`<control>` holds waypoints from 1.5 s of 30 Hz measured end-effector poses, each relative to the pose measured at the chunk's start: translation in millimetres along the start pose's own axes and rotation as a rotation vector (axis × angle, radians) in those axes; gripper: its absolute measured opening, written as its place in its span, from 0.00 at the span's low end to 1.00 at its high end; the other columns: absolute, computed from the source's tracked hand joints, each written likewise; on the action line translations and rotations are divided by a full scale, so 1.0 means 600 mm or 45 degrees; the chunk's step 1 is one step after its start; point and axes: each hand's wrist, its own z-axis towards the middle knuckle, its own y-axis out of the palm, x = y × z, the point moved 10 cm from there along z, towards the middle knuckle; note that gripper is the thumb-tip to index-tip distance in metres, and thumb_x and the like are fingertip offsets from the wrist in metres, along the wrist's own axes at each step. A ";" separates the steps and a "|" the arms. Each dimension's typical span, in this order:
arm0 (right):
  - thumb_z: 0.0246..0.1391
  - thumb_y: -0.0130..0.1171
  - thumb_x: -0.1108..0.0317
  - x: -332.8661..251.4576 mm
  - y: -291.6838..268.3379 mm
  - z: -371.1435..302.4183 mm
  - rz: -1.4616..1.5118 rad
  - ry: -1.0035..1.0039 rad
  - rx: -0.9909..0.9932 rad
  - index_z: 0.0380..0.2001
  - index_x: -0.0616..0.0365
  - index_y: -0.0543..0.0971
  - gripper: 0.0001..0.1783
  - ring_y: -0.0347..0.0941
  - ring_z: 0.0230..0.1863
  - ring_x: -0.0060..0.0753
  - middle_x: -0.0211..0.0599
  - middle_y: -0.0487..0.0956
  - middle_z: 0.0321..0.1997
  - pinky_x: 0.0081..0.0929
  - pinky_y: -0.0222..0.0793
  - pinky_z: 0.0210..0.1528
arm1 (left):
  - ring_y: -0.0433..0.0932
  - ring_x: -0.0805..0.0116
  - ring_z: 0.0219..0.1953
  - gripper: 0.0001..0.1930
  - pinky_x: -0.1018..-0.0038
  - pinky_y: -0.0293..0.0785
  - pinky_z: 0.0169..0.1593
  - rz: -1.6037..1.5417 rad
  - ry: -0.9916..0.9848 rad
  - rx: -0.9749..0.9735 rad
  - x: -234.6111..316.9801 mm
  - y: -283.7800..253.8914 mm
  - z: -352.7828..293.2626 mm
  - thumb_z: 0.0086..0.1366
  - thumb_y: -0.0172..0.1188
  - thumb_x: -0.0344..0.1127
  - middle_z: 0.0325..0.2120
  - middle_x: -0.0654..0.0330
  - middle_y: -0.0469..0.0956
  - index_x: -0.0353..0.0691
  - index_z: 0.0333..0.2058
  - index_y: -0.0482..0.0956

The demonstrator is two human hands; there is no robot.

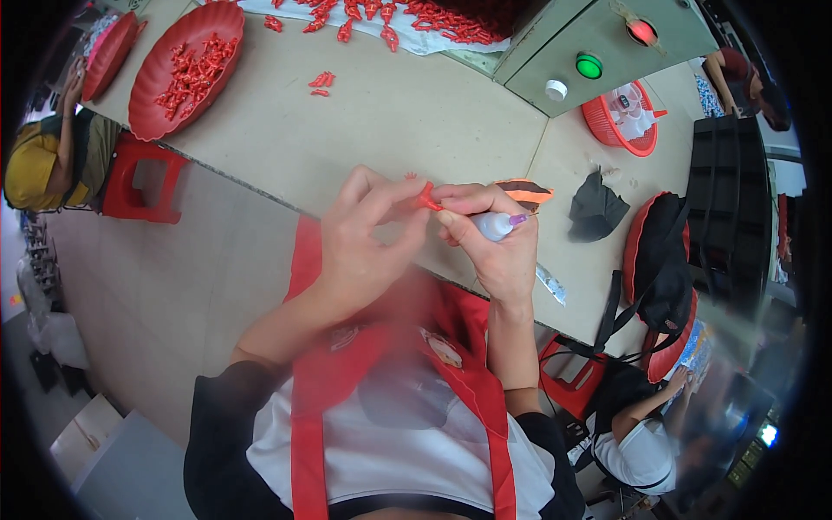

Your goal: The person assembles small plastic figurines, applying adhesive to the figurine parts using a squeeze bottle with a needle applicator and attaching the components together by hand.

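Observation:
In front of my chest, over the table's near edge, my two hands meet at a small glossy red piece (428, 198). My left hand (368, 230) pinches it between thumb and fingertips. The thumb and forefinger of my right hand (498, 247) close in at its right side; whether they grip it too I cannot tell. Tucked in that right hand is a small whitish squeeze bottle (492, 227) with a purple tip, pointing right. A few loose red pieces (321, 81) lie farther back on the table.
A red scalloped tray (143, 104) of red pieces stands at the back left. Behind are more pieces on white cloth and a green box (598, 61) with buttons. To the right are a red basket (617, 130), black cloth (598, 206) and a black bag (663, 251). People sit on both sides.

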 end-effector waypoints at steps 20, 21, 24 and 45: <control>0.43 0.62 0.77 -0.004 -0.007 0.005 -0.154 0.024 0.001 0.30 0.63 0.76 0.09 0.73 0.33 0.17 0.33 0.78 0.34 0.16 0.69 0.34 | 0.76 0.68 0.38 0.14 0.75 0.76 0.41 -0.217 -0.194 -0.067 -0.018 0.007 0.005 0.54 0.56 0.21 0.31 0.61 0.68 0.36 0.40 0.75; 0.43 0.62 0.77 -0.005 -0.007 0.006 -0.153 0.022 0.002 0.30 0.63 0.76 0.09 0.73 0.33 0.17 0.33 0.78 0.34 0.16 0.69 0.34 | 0.76 0.68 0.38 0.14 0.75 0.76 0.41 -0.217 -0.192 -0.068 -0.018 0.006 0.006 0.54 0.56 0.21 0.31 0.61 0.68 0.36 0.40 0.75; 0.40 0.66 0.74 -0.013 -0.004 0.006 -0.246 -0.034 0.012 0.32 0.62 0.75 0.13 0.73 0.32 0.18 0.32 0.76 0.34 0.16 0.68 0.33 | 0.75 0.67 0.40 0.12 0.73 0.73 0.46 -0.477 -0.372 -0.183 -0.042 0.021 0.005 0.57 0.54 0.22 0.35 0.61 0.70 0.34 0.42 0.73; 0.28 0.70 0.71 -0.082 0.027 -0.029 -0.803 -0.635 0.047 0.40 0.58 0.74 0.29 0.74 0.31 0.33 0.36 0.74 0.35 0.26 0.71 0.28 | 0.75 0.75 0.36 0.06 0.77 0.71 0.42 -1.142 -0.884 -0.385 -0.074 0.060 -0.027 0.60 0.53 0.28 0.33 0.61 0.76 0.34 0.36 0.74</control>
